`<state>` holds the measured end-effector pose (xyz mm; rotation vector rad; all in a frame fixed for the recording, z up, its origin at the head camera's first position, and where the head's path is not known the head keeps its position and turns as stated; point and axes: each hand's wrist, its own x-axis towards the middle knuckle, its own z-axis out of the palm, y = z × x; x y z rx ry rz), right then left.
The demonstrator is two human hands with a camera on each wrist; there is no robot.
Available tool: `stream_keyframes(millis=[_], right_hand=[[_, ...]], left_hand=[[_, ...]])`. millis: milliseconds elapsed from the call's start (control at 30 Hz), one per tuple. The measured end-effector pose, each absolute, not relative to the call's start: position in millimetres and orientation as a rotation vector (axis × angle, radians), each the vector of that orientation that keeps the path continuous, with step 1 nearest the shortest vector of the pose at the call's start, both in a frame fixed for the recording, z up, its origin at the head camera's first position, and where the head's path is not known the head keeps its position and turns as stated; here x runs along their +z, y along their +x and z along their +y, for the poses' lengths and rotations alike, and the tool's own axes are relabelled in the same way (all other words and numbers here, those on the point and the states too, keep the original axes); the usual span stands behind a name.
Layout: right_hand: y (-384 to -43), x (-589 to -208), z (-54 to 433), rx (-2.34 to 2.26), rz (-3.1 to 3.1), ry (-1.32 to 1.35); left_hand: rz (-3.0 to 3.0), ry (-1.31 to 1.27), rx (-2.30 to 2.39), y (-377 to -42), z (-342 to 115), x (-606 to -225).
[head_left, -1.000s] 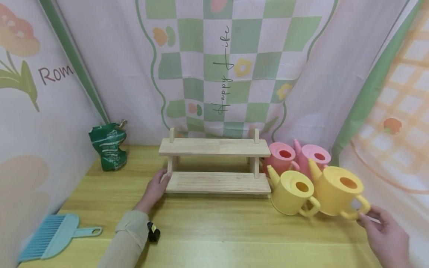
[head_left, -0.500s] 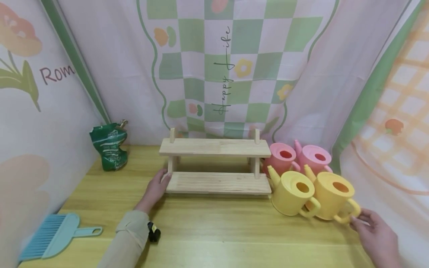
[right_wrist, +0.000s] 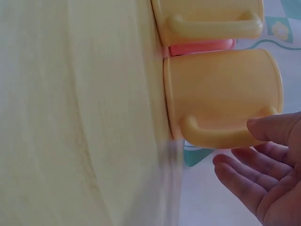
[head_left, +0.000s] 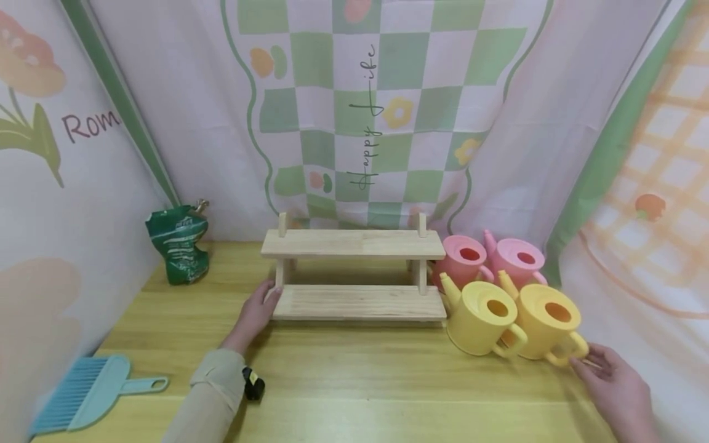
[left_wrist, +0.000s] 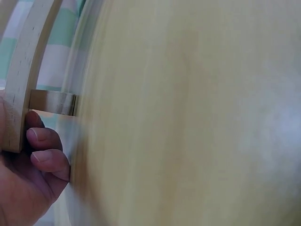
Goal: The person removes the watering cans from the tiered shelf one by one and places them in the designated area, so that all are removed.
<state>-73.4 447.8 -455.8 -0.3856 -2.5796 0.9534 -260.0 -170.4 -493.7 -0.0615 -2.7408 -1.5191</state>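
My left hand [head_left: 256, 317] grips the left end of the lower board of a two-tier wooden shelf [head_left: 354, 301]; in the left wrist view its fingers [left_wrist: 49, 160] curl under the board [left_wrist: 23, 80]. On the right, my right hand [head_left: 617, 384] pinches the handle of a deeper-yellow watering can [head_left: 536, 335], thumb on one side and fingers at the other. That can [right_wrist: 221, 89] stands upright on the table, close beside a paler yellow watering can [head_left: 473, 329]. Behind them stand a rose-pink watering can [head_left: 460, 271] and a lighter pink one [head_left: 509, 271], both partly hidden.
A crumpled green bag [head_left: 180, 246] with a clip stands at the back left of the wooden table [head_left: 354, 381]. A blue brush and dustpan [head_left: 105, 387] lies at the front left. Patterned cloth [head_left: 365, 117] hangs behind and along both sides.
My right hand has moved left with the deeper-yellow watering can, bringing it down and in against the paler yellow one. My left hand has stayed on the shelf.
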Motion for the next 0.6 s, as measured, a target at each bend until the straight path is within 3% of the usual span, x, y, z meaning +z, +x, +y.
stream_keyframes(millis=[400, 600], right_hand=[[-79.9, -417.1, 391.1, 0.860, -2.342, -0.590], [-95.1, -400.4, 353.1, 1.000, -2.192, -0.445]], left_hand=[[-2.771, -0.039, -1.493, -258.1, -175.9, -491.6], [-2.820, -0.038, -1.380, -257.9, -176.4, -487.6]])
